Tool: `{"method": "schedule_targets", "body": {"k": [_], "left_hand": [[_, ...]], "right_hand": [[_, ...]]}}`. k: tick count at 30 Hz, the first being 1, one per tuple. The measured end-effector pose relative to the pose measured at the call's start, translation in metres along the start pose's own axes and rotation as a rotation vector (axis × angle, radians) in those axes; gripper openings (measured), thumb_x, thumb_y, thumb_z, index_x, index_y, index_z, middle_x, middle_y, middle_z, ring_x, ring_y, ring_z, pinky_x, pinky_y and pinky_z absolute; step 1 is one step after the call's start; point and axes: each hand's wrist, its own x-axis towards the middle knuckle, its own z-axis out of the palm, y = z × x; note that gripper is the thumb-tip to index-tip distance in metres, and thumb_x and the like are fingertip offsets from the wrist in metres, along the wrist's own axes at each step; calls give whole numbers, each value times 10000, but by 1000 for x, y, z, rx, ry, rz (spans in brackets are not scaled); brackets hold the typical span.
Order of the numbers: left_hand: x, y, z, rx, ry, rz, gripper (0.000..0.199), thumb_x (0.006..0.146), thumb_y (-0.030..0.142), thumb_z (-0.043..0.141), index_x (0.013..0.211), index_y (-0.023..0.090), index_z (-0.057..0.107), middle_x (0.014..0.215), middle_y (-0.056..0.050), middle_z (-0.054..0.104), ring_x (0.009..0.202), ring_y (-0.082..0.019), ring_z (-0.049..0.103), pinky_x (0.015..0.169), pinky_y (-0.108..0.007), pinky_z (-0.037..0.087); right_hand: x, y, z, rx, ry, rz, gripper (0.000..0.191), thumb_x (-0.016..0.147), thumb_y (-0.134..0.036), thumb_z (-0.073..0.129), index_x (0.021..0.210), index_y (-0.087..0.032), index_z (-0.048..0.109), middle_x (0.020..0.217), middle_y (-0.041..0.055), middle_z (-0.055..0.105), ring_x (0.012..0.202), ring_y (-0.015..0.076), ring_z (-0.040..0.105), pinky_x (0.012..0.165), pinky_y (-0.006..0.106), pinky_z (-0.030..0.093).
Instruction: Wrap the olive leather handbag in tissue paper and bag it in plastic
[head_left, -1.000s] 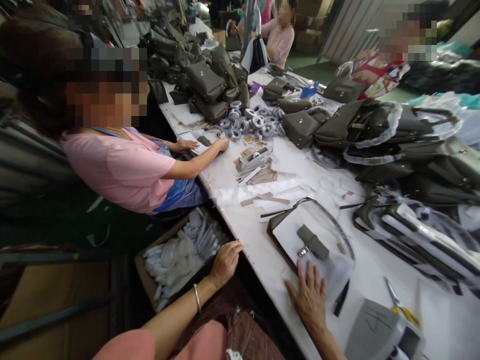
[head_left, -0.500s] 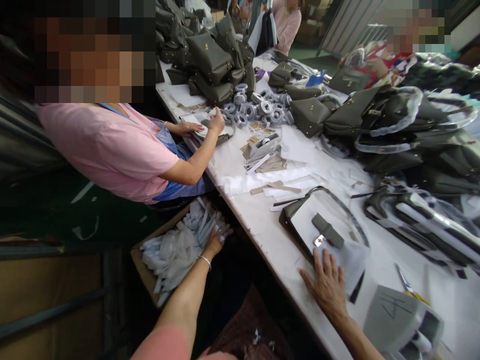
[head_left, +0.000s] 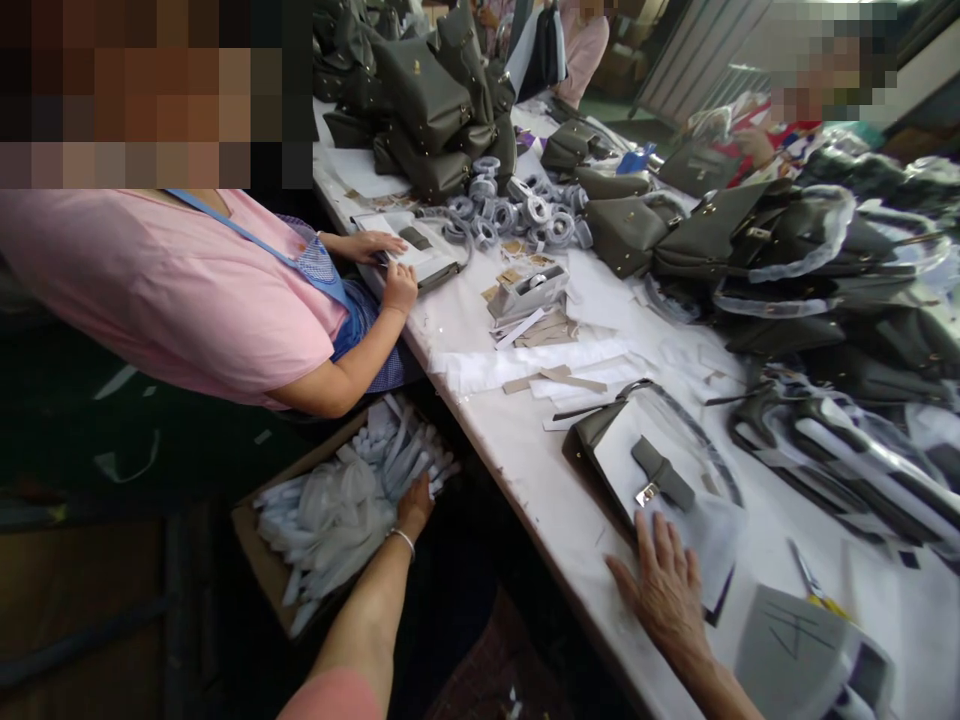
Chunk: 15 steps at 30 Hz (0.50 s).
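Observation:
My left hand [head_left: 415, 507], with a white band at the wrist, reaches into a cardboard box [head_left: 259, 560] below the table's edge. It touches the white rolled strips [head_left: 390, 440] there; its fingertips are hidden, so I cannot tell whether it grips one. My right hand [head_left: 667, 580] lies flat with fingers stretched out on the lower edge of a dark olive handbag [head_left: 581, 445]. White sheeting covers the bag's front, leaving the flap strap [head_left: 664, 470] and metal clasp [head_left: 646, 494] bare. The bag's handle [head_left: 697, 430] is wrapped in clear film.
A grey tape dispenser [head_left: 802, 640] and yellow-handled scissors [head_left: 825, 600] lie right of my right hand. Beyond are bag piles [head_left: 772, 240], grey rolls [head_left: 536, 210] and another dispenser [head_left: 531, 290]. A co-worker in pink [head_left: 225, 300] handles a bag on the left.
My left hand has moved slightly left and down among the white rolls. My right hand stays on the bag. The co-worker's raised hand has come down onto their bag.

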Motion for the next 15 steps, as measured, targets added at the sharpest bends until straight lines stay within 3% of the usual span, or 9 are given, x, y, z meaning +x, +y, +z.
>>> {"method": "schedule_targets", "body": {"k": [3,7,11,15], "left_hand": [[4,1,-2,144,-64,-87,311,673,47,661,955,148,576,757,-24,600,860,-266,657,792,-355,478],[13,5,5,281,-174,-130,359,753,175,691,1083,141,554,994,-124,655,1007,-345,644,845,-424,476],[20,2,19,402,-258,-83,381,826,158,595,1202,146,532,1218,-171,613,1113,-335,618,874,-411,483],[19,-1,21,489,-255,35,385,826,45,446,1170,142,590,1187,-146,646,1106,-273,633,890,-348,483]], "right_hand": [[0,2,3,-17,12,-8,785,940,-644,210,1555,-158,166,1568,173,262,1471,365,168,1146,609,185],[-1,5,7,-48,37,-36,765,948,-620,266,1564,-194,110,1581,162,240,1466,358,191,1142,594,209],[1,5,7,-70,46,-45,778,942,-599,337,1567,-205,94,1601,148,196,1459,354,211,1141,581,218],[2,3,4,-79,27,-35,788,935,-586,380,1566,-200,107,1607,146,180,1460,350,208,1146,563,213]]}}
